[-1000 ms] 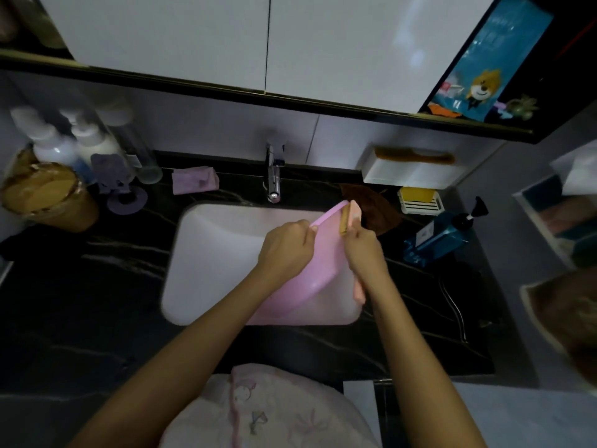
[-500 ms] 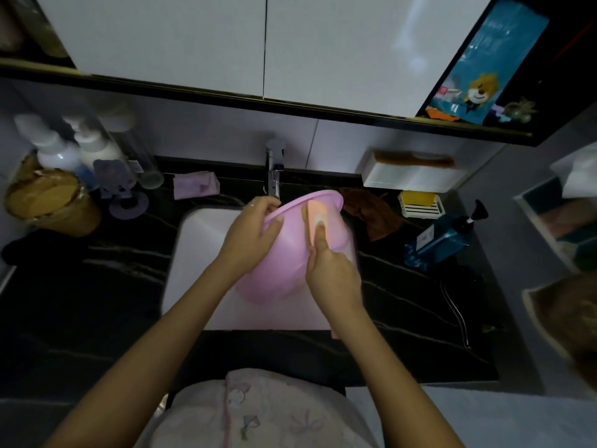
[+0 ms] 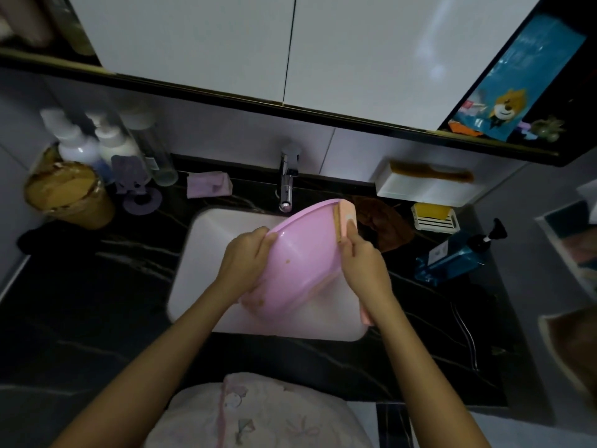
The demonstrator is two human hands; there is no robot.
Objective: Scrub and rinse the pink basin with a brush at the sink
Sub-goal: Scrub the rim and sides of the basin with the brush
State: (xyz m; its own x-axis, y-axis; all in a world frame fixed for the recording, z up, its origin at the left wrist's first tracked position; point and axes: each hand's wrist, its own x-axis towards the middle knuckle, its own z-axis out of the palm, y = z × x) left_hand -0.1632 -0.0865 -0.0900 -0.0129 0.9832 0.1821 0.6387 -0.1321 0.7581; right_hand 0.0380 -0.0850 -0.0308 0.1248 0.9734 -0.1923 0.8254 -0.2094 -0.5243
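My left hand [image 3: 245, 257] grips the basin [image 3: 303, 257] rim; my right hand [image 3: 361, 266] presses the brush [image 3: 345, 221] on it. Specks remain; rinsing is not yet done.

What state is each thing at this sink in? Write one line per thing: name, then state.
pink basin: tilted on edge over the sink, brown specks on it.
brush: pressed against the basin's upper rim.
left hand: grips the basin's rim.
right hand: holds the brush.
faucet: no stream visible.
cabinet doors: shut.
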